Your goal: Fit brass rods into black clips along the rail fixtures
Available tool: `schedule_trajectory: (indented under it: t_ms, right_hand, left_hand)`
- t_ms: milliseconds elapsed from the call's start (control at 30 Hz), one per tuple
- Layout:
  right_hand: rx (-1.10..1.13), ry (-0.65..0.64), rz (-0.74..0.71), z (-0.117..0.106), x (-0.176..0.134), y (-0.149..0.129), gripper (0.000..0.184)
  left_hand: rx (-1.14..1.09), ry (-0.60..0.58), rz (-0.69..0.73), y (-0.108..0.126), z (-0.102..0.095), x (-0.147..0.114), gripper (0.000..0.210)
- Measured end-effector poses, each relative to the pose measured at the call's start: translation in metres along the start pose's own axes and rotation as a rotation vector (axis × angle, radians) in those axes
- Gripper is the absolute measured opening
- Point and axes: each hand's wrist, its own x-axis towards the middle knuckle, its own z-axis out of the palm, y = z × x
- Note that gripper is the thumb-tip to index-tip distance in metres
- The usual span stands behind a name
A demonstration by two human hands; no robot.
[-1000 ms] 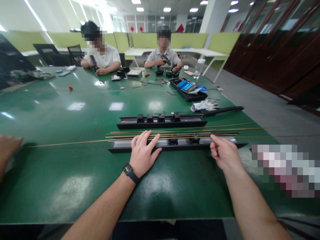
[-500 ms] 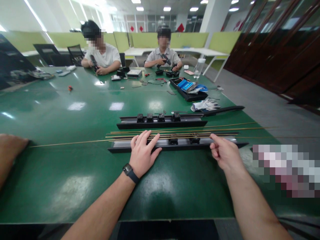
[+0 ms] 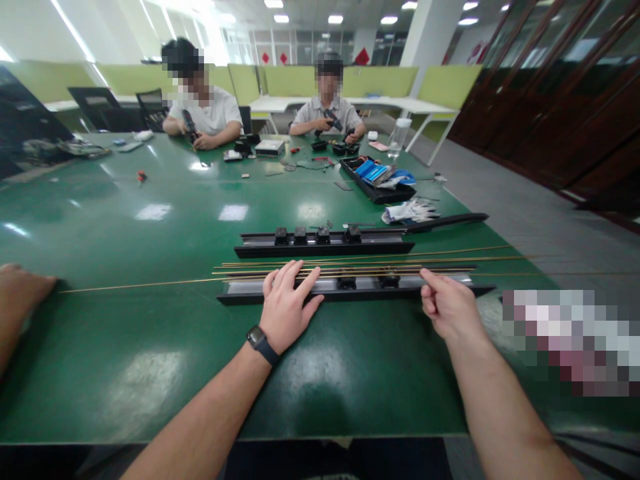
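My left hand (image 3: pixel 286 303), a dark watch on its wrist, lies with fingers spread over several thin brass-coloured rods (image 3: pixel 350 271). Under them is the nearer black metal channel (image 3: pixel 275 299), silver inside, with small black blocks (image 3: pixel 389 277) in it. My right hand (image 3: pixel 450 303) is closed in a pinch at the rods near the channel's right end, thumb and index finger together on a thin rod. The other fingers are curled in. At the left edge, another person's hand (image 3: pixel 25 287) is at the far end of one long rod.
A second black channel (image 3: pixel 325 251) with several black blocks lies just beyond. Farther right are white gloves (image 3: pixel 410 211) and a black tray (image 3: pixel 380 193) of blue items. Two people sit across the green table (image 3: pixel 175 367). Rods extend past the right table edge.
The other person's hand at the left has shifted slightly, and the view has moved a little. Both my hands stay in place on the rods.
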Motion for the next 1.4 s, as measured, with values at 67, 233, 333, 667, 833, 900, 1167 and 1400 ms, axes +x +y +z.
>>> schedule_trajectory:
  t_ms: [67, 233, 333, 667, 833, 900, 1167, 1400]
  right_hand:
    - [0.021, 0.036, -0.002, -0.0016, 0.002, -0.0003, 0.032]
    - [0.019, 0.046, 0.006, -0.0037, 0.003, -0.0004, 0.03]
    - [0.005, 0.038, 0.007, -0.003, 0.0018, -0.0002, 0.029]
    - [-0.019, -0.03, 0.052, 0.0, -0.0047, -0.0027, 0.03]
    - [0.004, -0.026, 0.052, 0.0008, -0.0036, -0.0013, 0.027]
    - [0.017, -0.011, 0.041, 0.0004, -0.0019, -0.0008, 0.024]
    - [0.042, 0.072, 0.013, -0.0026, 0.0021, -0.0018, 0.017]
    - [-0.016, 0.016, 0.023, 0.0011, -0.0016, -0.0004, 0.028]
  left_hand:
    - [0.001, -0.001, 0.0, -0.0001, 0.0002, -0.0001, 0.049]
    - [0.01, -0.008, -0.006, -0.0001, 0.0004, 0.0, 0.048]
    - [0.014, -0.01, -0.007, 0.0, 0.0005, 0.0002, 0.048]
    - [0.008, -0.001, -0.005, 0.0003, -0.0009, 0.0005, 0.048]
    - [0.01, -0.009, -0.001, -0.0006, 0.0, 0.0003, 0.048]
    - [0.011, -0.01, 0.005, -0.0012, 0.0006, 0.0001, 0.048]
    - [0.011, -0.012, 0.003, -0.0018, 0.001, 0.0001, 0.048]
    - [0.003, 0.001, -0.003, -0.0008, 0.0005, -0.0004, 0.048]
